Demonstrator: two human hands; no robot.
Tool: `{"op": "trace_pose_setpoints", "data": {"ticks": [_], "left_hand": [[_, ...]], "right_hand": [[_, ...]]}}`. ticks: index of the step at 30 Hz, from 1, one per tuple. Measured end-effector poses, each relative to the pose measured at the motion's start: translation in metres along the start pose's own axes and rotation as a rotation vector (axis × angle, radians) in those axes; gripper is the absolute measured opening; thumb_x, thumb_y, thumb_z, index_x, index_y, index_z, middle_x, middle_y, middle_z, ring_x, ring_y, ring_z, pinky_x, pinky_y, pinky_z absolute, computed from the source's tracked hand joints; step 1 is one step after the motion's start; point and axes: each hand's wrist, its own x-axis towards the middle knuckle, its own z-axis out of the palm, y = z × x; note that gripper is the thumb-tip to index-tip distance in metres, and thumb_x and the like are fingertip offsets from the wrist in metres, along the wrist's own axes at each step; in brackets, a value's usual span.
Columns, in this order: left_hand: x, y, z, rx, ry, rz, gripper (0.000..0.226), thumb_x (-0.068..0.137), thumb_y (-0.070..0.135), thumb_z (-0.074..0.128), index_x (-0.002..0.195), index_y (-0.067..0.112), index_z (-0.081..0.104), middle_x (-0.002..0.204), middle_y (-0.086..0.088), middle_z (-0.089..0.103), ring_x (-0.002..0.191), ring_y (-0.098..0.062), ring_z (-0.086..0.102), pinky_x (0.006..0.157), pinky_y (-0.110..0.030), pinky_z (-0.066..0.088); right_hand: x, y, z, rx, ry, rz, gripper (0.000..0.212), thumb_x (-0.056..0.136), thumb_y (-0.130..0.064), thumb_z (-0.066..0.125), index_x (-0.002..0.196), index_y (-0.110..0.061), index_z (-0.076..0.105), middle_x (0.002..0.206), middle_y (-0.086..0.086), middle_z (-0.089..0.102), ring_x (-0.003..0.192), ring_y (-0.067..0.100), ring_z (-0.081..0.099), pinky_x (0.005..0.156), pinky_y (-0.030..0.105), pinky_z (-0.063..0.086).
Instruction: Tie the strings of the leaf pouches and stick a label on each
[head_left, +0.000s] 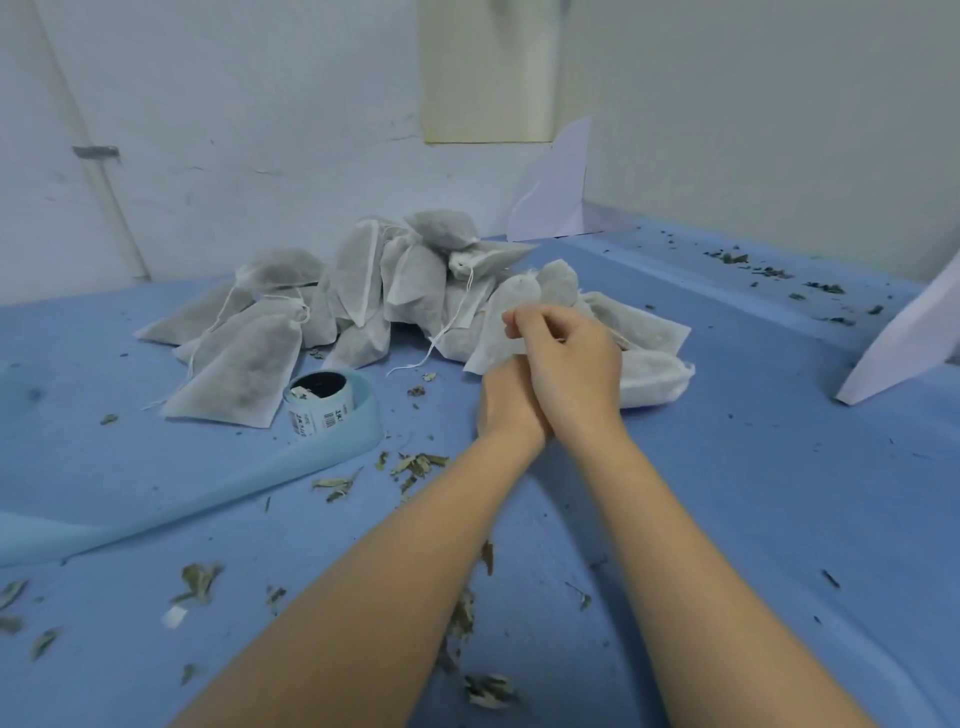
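Note:
A white fabric leaf pouch (500, 322) stands tilted in front of me, its gathered neck at the top. My right hand (566, 364) lies over it, fingers curled, pinching at the pouch's neck or string. My left hand (506, 402) sits beneath the right one, mostly hidden, against the pouch's lower part. A heap of several more pouches (363, 291) with loose white strings lies behind and to the left. A roll of printed labels (319, 402) on pale blue backing stands left of my hands.
The blue table cover (753, 467) is strewn with dry leaf bits (415, 465). A long strip of pale blue backing (156, 504) trails left from the roll. White paper sheets (550, 197) lean at the back and another (904, 343) at the right.

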Motion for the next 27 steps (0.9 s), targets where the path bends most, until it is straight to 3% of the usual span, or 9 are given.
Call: {"op": "trace_pose_setpoints", "data": {"ticks": [2,4,7,10,13,15,19,23,27], "left_hand": [[-0.003,-0.005,-0.012,0.041,0.034,0.011,0.028,0.093,0.014,0.041,0.069,0.023,0.053,0.075,-0.004,0.061,0.074,-0.021,0.058,0.058,-0.029,0.043],[-0.009,-0.012,-0.026,0.080,0.058,0.044,0.027,0.093,0.014,0.040,0.073,0.021,0.057,0.069,0.003,0.058,0.066,-0.014,0.051,0.053,-0.023,0.031],[-0.020,-0.022,-0.053,0.027,0.170,0.056,0.024,0.097,0.018,0.043,0.092,0.013,0.066,0.078,-0.001,0.060,0.077,-0.021,0.052,0.060,-0.023,0.028],[-0.030,-0.032,-0.077,-0.071,0.245,-0.001,0.025,0.098,0.024,0.044,0.097,0.016,0.067,0.076,-0.002,0.061,0.085,-0.029,0.061,0.078,-0.033,0.049],[-0.040,-0.038,-0.095,-0.155,0.300,-0.045,0.026,0.099,0.026,0.043,0.100,0.016,0.067,0.067,0.002,0.054,0.072,-0.030,0.061,0.081,-0.041,0.052],[-0.046,-0.041,-0.104,-0.215,0.325,-0.079,0.026,0.099,0.026,0.043,0.095,0.016,0.067,0.064,0.000,0.053,0.055,-0.021,0.053,0.074,-0.038,0.049],[-0.056,-0.043,-0.113,-0.224,0.302,-0.148,0.029,0.094,0.022,0.042,0.071,0.017,0.059,0.054,-0.001,0.049,0.036,-0.011,0.045,0.050,-0.026,0.039],[-0.065,-0.034,-0.118,0.075,0.397,-0.018,0.054,0.090,0.026,0.039,0.037,0.018,0.028,0.034,0.005,0.029,0.044,-0.014,0.029,0.047,-0.027,0.020],[-0.066,-0.020,-0.114,0.314,0.451,0.219,0.034,0.091,0.031,0.034,0.059,0.024,0.046,0.070,0.004,0.054,0.072,-0.018,0.049,0.059,-0.029,0.031]], "right_hand": [[-0.001,0.000,-0.001,-0.153,-0.018,-0.093,0.024,0.094,-0.027,0.053,0.090,-0.018,0.075,0.094,-0.007,0.072,0.098,0.011,0.058,0.086,0.023,0.042],[-0.001,0.001,-0.001,-0.197,-0.036,-0.130,0.030,0.096,-0.030,0.050,0.093,-0.013,0.074,0.095,0.000,0.073,0.098,0.018,0.059,0.087,0.031,0.042],[-0.004,0.004,-0.001,-0.230,-0.070,-0.135,0.042,0.098,-0.041,0.044,0.088,-0.011,0.072,0.086,0.004,0.072,0.087,0.020,0.061,0.079,0.034,0.044],[-0.008,0.007,0.001,-0.328,-0.140,-0.133,0.055,0.098,-0.052,0.036,0.083,-0.011,0.070,0.077,0.005,0.068,0.080,0.021,0.060,0.073,0.036,0.047],[-0.012,0.008,0.002,-0.386,-0.142,-0.127,0.060,0.097,-0.057,0.032,0.054,-0.020,0.051,0.056,-0.003,0.052,0.062,0.015,0.048,0.054,0.032,0.033],[-0.014,0.008,0.002,-0.420,-0.130,-0.112,0.062,0.096,-0.060,0.030,0.048,-0.021,0.035,0.051,-0.006,0.045,0.057,0.012,0.043,0.051,0.030,0.025],[-0.011,0.009,0.001,-0.455,-0.112,0.000,0.067,0.094,-0.063,0.029,0.045,-0.018,0.035,0.052,-0.002,0.047,0.056,0.013,0.044,0.051,0.029,0.027],[-0.006,0.010,-0.002,-0.512,-0.132,0.001,0.069,0.094,-0.063,0.032,0.043,-0.016,0.035,0.050,-0.001,0.046,0.055,0.015,0.044,0.050,0.030,0.025],[-0.005,0.008,-0.005,-0.526,-0.157,-0.022,0.073,0.094,-0.055,0.044,0.034,-0.014,0.034,0.036,-0.008,0.034,0.047,0.015,0.039,0.048,0.030,0.023]]}}
